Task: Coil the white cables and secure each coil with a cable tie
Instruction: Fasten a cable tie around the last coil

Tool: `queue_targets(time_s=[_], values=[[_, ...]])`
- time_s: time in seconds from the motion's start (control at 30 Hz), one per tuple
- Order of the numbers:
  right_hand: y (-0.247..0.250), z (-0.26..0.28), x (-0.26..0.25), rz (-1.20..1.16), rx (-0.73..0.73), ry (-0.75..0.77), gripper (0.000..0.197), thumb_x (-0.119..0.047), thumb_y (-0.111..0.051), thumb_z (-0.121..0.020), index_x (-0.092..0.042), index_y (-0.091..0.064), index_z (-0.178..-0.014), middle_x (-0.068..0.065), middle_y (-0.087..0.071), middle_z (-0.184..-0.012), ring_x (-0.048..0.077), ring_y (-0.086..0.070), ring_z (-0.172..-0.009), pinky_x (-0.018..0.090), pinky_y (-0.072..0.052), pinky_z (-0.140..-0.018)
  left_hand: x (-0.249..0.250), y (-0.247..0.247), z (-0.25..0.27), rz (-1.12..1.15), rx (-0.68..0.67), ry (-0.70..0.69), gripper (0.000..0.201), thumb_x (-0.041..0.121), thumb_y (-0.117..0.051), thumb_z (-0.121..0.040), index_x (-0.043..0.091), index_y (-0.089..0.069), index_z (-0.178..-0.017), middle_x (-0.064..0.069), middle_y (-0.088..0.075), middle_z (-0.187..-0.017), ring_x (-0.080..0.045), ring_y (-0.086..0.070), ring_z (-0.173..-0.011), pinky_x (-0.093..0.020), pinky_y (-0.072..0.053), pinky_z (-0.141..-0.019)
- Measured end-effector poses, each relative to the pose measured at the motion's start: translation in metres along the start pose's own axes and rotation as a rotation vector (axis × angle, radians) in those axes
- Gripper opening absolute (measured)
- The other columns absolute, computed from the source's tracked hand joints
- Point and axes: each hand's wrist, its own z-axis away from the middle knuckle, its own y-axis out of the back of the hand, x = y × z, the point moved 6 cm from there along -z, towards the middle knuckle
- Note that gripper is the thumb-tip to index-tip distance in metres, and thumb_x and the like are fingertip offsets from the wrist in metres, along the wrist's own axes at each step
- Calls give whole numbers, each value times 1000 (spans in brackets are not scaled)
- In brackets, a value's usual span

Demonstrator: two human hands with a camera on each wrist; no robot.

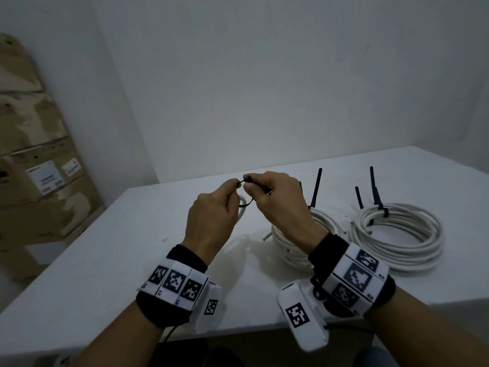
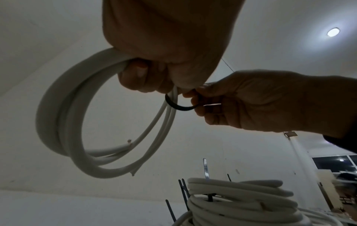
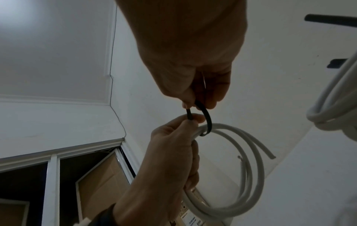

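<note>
Both hands are raised above the white worktop [image 1: 132, 247], close together, working a black cable tie [image 2: 179, 107] around a small coil of white cable [image 2: 63, 122]. The left hand [image 1: 211, 218] has its fingers curled round the top of that coil, which hangs below it clear of the worktop, its two cut ends loose at the bottom of the loop. The thumb and forefinger of the same hand also pinch one end of the tie. The right hand [image 1: 275, 200] pinches the other end of the tie between thumb and fingertips, just beside the left hand's pinch. Between the two pinches the tie bends in a loop under the bundled strands of the coil; whether its ends are joined cannot be told.

On the worktop under and to the right of the right wrist lie two finished coils, a near coil [image 1: 293, 242] partly hidden by the right wrist, and a far coil [image 1: 397, 237] further right. The two lie just beside each other. Each carries black ties whose long tails [image 1: 316, 189] stick upward.

Cardboard boxes [image 1: 39, 168] stand stacked against the wall at the left, off the worktop.
</note>
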Motion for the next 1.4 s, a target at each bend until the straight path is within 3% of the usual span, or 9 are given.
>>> queue_targets(time_s=[0.3,0.47,0.57,0.7,0.83,0.97,1.07,1.23,1.4], values=[[5,1,8,-21,-12,-36,17,-17,-63,-89,-9,-75,-99,11,-70,-77,14,-57,-69,14,-40,-62,7,-3,2,-52,-50,20,29,17,-44,-98,21,-65,-117,-1,-67,-74,-24,-55,-65,-28,-35,-59],[9,2,12,-37,-28,-65,16,-18,-63,-89,-10,-75,-97,4,-57,-55,4,-44,-48,10,-35,-50,14,-4,4,-142,-73,-36,31,16,-44,-97,20,-63,-121,-3,-72,-81,-26,-53,-66,-28,-31,-59],[11,2,9,-4,-70,-38,15,-17,-62,-89,-10,-75,-94,19,-60,-62,9,-37,-50,14,-33,-49,16,-3,3,-161,-73,-50,31,16,-44,-96,19,-63,-120,-2,-64,-68,-25,-46,-61,-29,-30,-56],[10,-2,10,109,-187,-46,18,-18,-59,-91,-15,-75,-99,11,-69,-71,15,-53,-58,14,-37,-52,19,-4,2,-189,-110,-71,26,15,-44,-96,16,-64,-112,11,-43,-53,-27,-42,-56,-30,-29,-54],[8,-8,11,148,-288,-44,17,-19,-62,-90,-13,-75,-98,11,-69,-70,21,-61,-63,14,-43,-54,18,-8,3,-186,-156,-94,39,29,-30,-89,16,-64,-102,-7,-63,-63,-32,-53,-59,-34,-39,-53],[14,-13,8,-92,-166,-45,22,-19,-73,-82,-11,-70,-103,4,-70,-68,8,-64,-57,17,-49,-58,17,-2,-1,-64,-129,-58,28,24,-42,-99,16,-69,-98,-6,-68,-70,-27,-57,-61,-39,-46,-55],[15,-15,5,-239,-116,-38,9,-12,-71,-83,-8,-70,-91,2,-69,-65,6,-63,-54,15,-46,-55,17,2,-6,7,-113,-5,28,24,-45,-99,17,-71,-91,-5,-70,-74,-23,-61,-65,-41,-48,-60],[5,-18,7,-170,-231,-20,4,-13,-68,-85,-10,-70,-87,3,-69,-67,9,-64,-59,16,-45,-55,18,3,-4,79,-118,9,32,26,-47,-98,23,-73,-79,-6,-69,-66,-18,-55,-56,-29,-39,-51],[8,-22,11,-323,-285,-51,10,-12,-68,-85,-6,-69,-77,10,-66,-67,17,-59,-59,27,-44,-50,15,1,-5,181,-196,48,31,25,-46,-98,22,-75,-87,-11,-69,-70,-13,-39,-41,-22,-31,-43]])
